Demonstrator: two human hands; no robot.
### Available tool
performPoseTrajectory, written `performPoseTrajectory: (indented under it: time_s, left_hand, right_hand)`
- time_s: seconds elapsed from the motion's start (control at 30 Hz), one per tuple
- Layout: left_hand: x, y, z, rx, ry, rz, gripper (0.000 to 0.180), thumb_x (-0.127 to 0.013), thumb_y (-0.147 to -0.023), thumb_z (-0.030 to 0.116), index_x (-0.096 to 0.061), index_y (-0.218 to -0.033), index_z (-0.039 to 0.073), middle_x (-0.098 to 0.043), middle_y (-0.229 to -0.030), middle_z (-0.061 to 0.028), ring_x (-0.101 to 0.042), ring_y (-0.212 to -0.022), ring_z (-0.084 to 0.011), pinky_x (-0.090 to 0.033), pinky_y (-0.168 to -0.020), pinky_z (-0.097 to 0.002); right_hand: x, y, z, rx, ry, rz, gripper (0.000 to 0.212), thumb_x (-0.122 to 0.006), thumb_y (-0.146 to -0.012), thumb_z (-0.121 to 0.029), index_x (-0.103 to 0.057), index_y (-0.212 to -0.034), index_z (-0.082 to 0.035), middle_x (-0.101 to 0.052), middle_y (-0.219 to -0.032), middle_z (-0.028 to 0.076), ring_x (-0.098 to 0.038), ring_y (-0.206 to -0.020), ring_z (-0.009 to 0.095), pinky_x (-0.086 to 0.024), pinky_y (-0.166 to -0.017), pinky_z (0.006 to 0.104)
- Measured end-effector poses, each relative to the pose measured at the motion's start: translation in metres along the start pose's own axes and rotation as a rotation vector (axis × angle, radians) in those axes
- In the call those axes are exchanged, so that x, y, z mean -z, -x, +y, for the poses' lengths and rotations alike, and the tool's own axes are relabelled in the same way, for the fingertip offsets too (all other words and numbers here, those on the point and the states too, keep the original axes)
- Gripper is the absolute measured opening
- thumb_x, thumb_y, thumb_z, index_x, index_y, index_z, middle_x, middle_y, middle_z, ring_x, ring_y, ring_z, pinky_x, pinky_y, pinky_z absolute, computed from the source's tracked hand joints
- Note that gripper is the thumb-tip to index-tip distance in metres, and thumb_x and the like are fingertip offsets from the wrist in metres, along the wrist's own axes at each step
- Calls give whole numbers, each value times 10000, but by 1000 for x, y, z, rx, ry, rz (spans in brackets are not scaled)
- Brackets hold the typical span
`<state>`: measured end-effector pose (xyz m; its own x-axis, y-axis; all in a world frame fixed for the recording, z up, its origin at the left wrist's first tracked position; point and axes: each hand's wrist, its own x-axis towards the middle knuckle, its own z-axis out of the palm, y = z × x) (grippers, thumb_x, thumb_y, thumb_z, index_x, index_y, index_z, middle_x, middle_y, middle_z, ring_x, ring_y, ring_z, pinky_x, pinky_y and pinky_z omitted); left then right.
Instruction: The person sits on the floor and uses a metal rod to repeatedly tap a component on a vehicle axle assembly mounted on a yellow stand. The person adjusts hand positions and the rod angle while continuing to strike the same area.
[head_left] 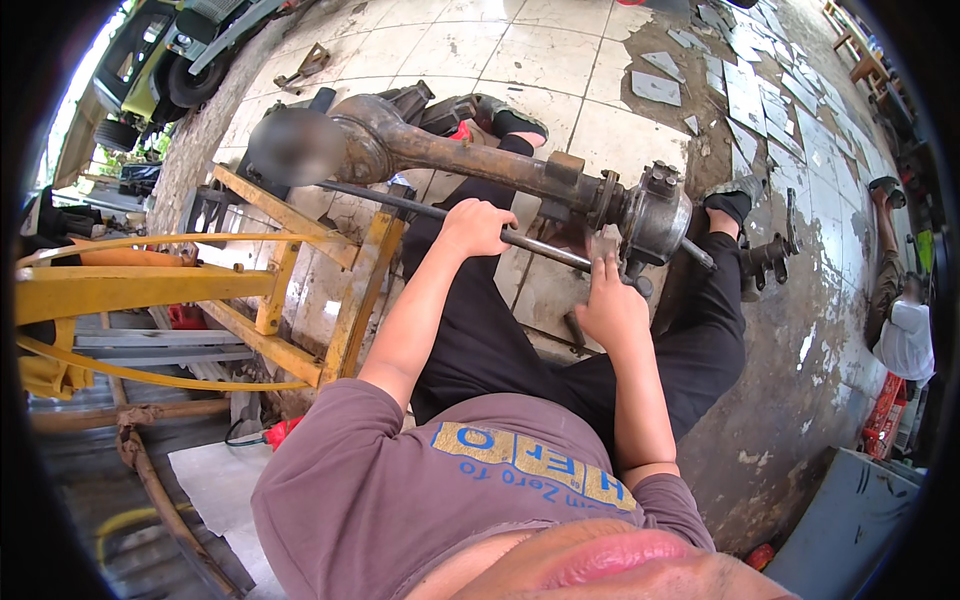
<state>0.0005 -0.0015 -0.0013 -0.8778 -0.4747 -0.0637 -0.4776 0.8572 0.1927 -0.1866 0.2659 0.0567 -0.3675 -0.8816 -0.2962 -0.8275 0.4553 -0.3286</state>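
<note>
A rusty vehicle axle housing (470, 165) lies across the floor in front of me, its bulging middle to the left. On its right end sits a grey metal hub (655, 225) with bolts. Along its near side runs a long metal rod (545, 248), dark at the left and shinier at the right. My left hand (475, 228) is closed around the rod near its middle. My right hand (612, 300) has its first fingers stretched out against the rod's right end, beside the hub; its thumb is hidden. The fingertips look grey and smudged.
A yellow metal frame (150, 290) stands at my left, close to the axle. My legs in black trousers (480, 320) straddle the parts. Broken tiles (655, 88) lie at the back right. A bluish-grey metal box (850, 520) is at lower right. Another person (905, 335) sits far right.
</note>
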Motion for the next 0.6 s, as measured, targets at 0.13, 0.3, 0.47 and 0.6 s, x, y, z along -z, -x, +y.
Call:
performPoseTrajectory:
  time_s: [0.13,0.3,0.47,0.6]
  left_hand:
    - [-1,-1,0,2,-4,-14,290,-860,-799,398,-876,-1036,231,-807,-859,-132,-785,-898,-367,-614,-883,-499]
    - [0,0,1,10,-4,-15,287,-856,-803,400,-877,-1034,230,-806,-857,-139,-785,-895,-373,-617,-875,-507]
    - [-1,2,2,38,0,-41,274,-850,-808,389,-879,-1028,229,-806,-854,-138,-785,-890,-374,-616,-879,-505]
    - [1,-1,3,16,13,-32,266,-847,-805,378,-881,-1026,234,-808,-856,-134,-785,-890,-372,-613,-892,-497]
  right_hand:
    - [5,3,1,4,-3,-1,834,-729,-863,-302,-531,-1613,4,-538,-1691,256,-798,-1118,447,-651,-989,531]
    - [5,9,-1,10,15,-21,831,-720,-859,-285,-524,-1616,-3,-526,-1702,249,-797,-1109,452,-652,-981,534]
    - [4,9,0,4,20,-48,846,-712,-861,-280,-505,-1636,-10,-495,-1727,246,-798,-1109,453,-651,-983,531]
    - [0,-5,3,1,28,-26,856,-704,-876,-285,-484,-1654,-3,-488,-1734,247,-803,-1101,448,-656,-971,522]
